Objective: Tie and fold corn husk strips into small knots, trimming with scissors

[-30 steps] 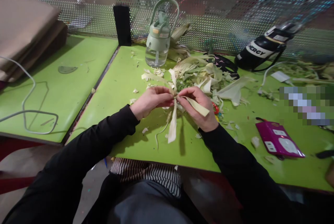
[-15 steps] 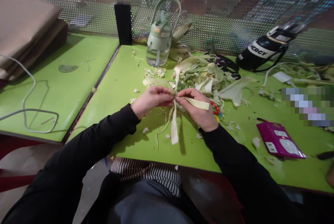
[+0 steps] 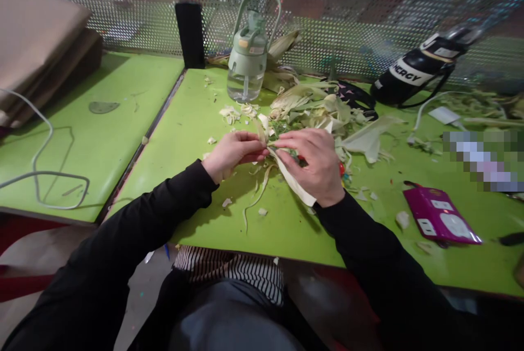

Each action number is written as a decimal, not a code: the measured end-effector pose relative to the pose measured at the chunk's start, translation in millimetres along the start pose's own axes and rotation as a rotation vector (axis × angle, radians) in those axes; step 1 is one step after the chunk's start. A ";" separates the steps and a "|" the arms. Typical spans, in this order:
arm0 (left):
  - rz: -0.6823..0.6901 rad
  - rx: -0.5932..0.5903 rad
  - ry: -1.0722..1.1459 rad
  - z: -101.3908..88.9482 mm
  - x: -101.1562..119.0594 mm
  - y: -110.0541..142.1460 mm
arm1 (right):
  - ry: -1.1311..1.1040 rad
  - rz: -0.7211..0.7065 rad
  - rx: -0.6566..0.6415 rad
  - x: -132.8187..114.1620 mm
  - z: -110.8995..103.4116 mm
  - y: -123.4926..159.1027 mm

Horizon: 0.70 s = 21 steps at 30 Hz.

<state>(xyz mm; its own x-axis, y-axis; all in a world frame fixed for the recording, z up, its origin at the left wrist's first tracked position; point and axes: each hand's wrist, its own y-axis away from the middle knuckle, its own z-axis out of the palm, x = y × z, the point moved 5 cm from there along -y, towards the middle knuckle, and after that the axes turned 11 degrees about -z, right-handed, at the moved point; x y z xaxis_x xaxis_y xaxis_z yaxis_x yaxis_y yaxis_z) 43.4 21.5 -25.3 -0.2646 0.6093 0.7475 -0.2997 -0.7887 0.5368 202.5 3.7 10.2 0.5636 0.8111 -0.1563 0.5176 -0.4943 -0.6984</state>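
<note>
My left hand (image 3: 237, 153) pinches a bundle of pale corn husk strips between thumb and fingertips, low over the green table. My right hand (image 3: 313, 160) meets it from the right, thumb and fingertips closed on the strips at the crossing point. One wide corn husk strip (image 3: 293, 182) slants from the fingertips down under the right palm. A thin curled shred (image 3: 257, 201) hangs below the left fingers. Behind the hands lies a pile of loose corn husks (image 3: 311, 104). Something red, blue and yellow shows partly behind the right hand. The pinched spot itself is mostly covered by fingers.
A green water bottle (image 3: 246, 61) stands behind the hands, and a black flask (image 3: 413, 75) leans at the back right. A purple packet (image 3: 442, 217) lies to the right. Brown folded paper (image 3: 41, 40) and a grey cable (image 3: 51, 132) are on the left table (image 3: 135, 89).
My right hand has turned over and its fingers have straightened somewhat. The wide husk strip that hung straight down now slants right beneath the palm. My left hand keeps its pinch, shifted slightly.
</note>
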 end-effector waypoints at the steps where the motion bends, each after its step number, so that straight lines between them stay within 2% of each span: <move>1: -0.004 -0.002 -0.002 0.0 -0.4 0.0 | -0.032 0.014 -0.027 1.6 3.6 0.1; 6: -0.007 -0.049 -0.016 2.7 -2.1 1.8 | -0.156 0.098 -0.047 4.9 9.8 0.7; 11: -0.020 -0.114 -0.041 6.1 -6.3 0.9 | -0.433 0.438 -0.056 16.6 15.8 7.5; 13: -0.026 -0.118 -0.061 6.4 -8.6 -0.6 | -0.498 0.516 -0.064 18.4 19.6 9.7; 18: -0.011 -0.109 -0.151 7.9 -10.8 -1.6 | -0.583 0.625 0.015 18.4 24.3 13.8; 21: -0.012 -0.077 -0.173 8.0 -10.5 -0.2 | -0.634 0.639 0.062 16.3 25.2 14.8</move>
<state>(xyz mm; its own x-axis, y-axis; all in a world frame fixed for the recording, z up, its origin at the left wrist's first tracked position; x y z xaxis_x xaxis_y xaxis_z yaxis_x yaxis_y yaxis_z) 53.6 14.7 -30.1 -0.1012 0.5899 0.8011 -0.3728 -0.7691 0.5192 203.1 17.5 -20.3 0.2617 0.4166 -0.8706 0.1815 -0.9072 -0.3796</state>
